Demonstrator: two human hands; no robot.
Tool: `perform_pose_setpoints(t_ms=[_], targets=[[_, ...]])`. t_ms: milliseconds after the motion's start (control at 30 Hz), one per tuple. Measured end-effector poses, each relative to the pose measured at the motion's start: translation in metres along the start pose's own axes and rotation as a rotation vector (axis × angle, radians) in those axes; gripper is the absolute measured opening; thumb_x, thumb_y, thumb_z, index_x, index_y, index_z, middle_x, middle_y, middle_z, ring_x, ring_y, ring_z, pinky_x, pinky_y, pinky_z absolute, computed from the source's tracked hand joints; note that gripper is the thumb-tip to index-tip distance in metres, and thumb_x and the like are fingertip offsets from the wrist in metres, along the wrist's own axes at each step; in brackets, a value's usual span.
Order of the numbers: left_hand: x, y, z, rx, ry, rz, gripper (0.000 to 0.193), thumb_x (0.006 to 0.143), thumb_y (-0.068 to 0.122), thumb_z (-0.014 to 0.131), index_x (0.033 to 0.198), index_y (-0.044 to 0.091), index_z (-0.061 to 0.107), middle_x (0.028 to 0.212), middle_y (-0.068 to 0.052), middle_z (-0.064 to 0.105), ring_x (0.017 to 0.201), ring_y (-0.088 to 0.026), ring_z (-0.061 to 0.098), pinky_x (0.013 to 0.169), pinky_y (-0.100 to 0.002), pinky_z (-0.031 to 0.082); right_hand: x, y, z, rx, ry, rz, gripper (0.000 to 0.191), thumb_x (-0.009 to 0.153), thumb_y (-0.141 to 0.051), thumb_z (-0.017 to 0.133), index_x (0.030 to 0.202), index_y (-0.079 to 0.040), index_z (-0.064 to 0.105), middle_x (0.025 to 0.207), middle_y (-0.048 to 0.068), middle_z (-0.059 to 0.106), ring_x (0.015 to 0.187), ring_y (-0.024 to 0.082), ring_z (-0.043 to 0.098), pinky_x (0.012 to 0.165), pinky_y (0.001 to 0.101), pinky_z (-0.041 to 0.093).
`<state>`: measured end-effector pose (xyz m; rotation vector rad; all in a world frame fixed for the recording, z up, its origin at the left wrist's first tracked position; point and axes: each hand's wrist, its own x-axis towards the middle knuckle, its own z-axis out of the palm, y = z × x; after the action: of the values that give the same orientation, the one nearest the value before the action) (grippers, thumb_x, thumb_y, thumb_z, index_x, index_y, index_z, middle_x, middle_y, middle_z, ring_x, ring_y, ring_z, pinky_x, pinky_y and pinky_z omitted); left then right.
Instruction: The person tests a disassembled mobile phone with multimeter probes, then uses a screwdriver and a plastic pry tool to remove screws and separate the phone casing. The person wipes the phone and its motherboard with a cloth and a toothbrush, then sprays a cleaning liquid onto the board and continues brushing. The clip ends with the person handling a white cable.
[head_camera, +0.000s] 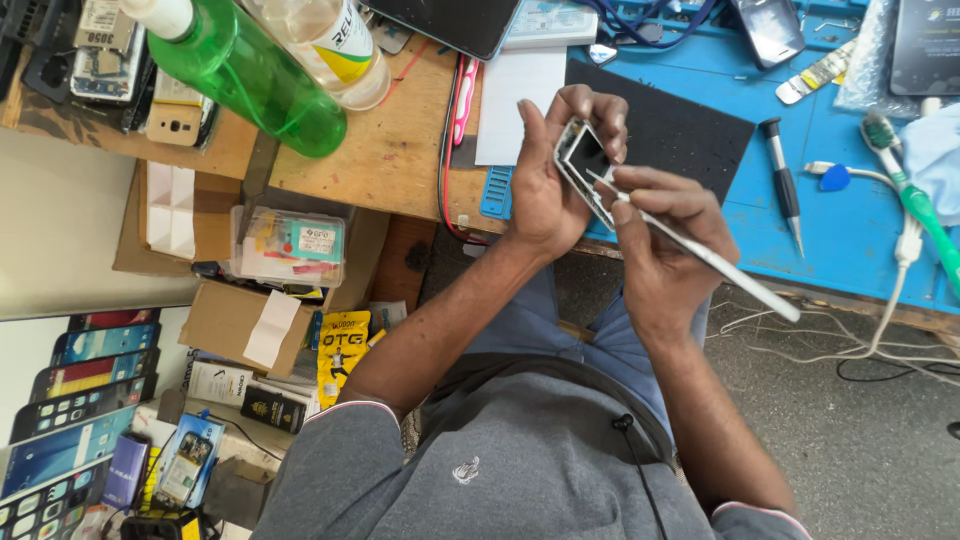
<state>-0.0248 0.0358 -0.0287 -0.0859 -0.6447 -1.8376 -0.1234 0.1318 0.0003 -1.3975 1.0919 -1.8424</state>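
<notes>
While both hands work above the bench edge, the scene counts out like this, biggest first:

Workbench: one blue table (850, 240) on the right, joined to one bare wooden top (390, 150) on the left.
Black mat: one dark sheet (690, 130) lying on the blue table, just behind the hands.
Bottles: two, a green one (260, 80) and a clear one with a yellow label (335, 45), both tilted across the wooden top.
Phones on display: a fanned row of handsets (70, 400) at lower left, too overlapped to count surely.
Cardboard boxes: one closed brown box (240, 325) below the wooden top.
Left hand: one (545, 185), fingers wrapped round the small device, thumb along its near edge.
Right hand: one (665, 225), fingers pinched shut on the tweezers.
Toothbrush: one, green-handled (915, 195), at the right edge of the table.
Screwdriver: one, black-gripped (782, 180), lying on the blue surface.
Tweezers: one long silvery pair (720, 265), tip touching the device, tail slanting down to the right.
Device: one small white-framed phone body (583, 165), held upright in the left hand, just left of and above the right hand, over the table's front edge.
Pick: one blue plectrum-shaped piece (834, 178) beside the screwdriver.
</notes>
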Motion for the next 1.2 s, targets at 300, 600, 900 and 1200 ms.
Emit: perform_pose_setpoints(t_ms=[300,600,900,1200], targets=[[-0.001,0.002,0.002,-0.091,0.046,0.092,0.039,0.118,0.041,0.044,0.093,0.011,0.039,0.094,-0.007,0.048,0.087,-0.015,0.047,0.088,-0.031,0.044,-0.013,0.008,0.009,-0.3,-0.079,-0.172,0.018,0.099,0.0,0.082,0.113,-0.002,0.071,0.125,0.015,0.071,0.109,0.02,0.073,0.093,0.0299,0.061],[-0.001,0.005,0.002,-0.054,-0.028,0.042,0.046,0.116,0.051,0.037,0.092,0.012,0.039,0.092,-0.007,0.047,0.086,-0.013,0.048,0.083,-0.028,0.044,-0.003,-0.003,-0.002,-0.45,-0.243,-0.262,0.021,0.095,0.001,0.084,0.112,-0.003,0.072,0.124,0.014,0.071,0.114,0.024,0.073,0.096,0.0316,0.06],[-0.001,0.0,-0.006,-0.131,-0.012,0.07,0.049,0.116,0.058,0.027,0.103,0.014,0.042,0.105,-0.007,0.046,0.097,-0.014,0.051,0.096,-0.031,0.048,0.005,0.01,0.006,-0.605,-0.284,-0.596,0.018,0.09,0.005,0.084,0.104,0.0,0.076,0.118,0.017,0.072,0.104,0.027,0.076,0.089,0.0364,0.064],[-0.001,-0.002,-0.007,-0.19,0.051,0.063,0.045,0.114,0.057,0.039,0.106,0.014,0.047,0.117,-0.007,0.054,0.118,-0.017,0.058,0.114,-0.035,0.047,0.01,0.02,0.012,-0.626,-0.247,-0.698,0.018,0.09,0.007,0.083,0.106,0.002,0.077,0.125,0.019,0.068,0.117,0.035,0.072,0.099,0.0428,0.061]])
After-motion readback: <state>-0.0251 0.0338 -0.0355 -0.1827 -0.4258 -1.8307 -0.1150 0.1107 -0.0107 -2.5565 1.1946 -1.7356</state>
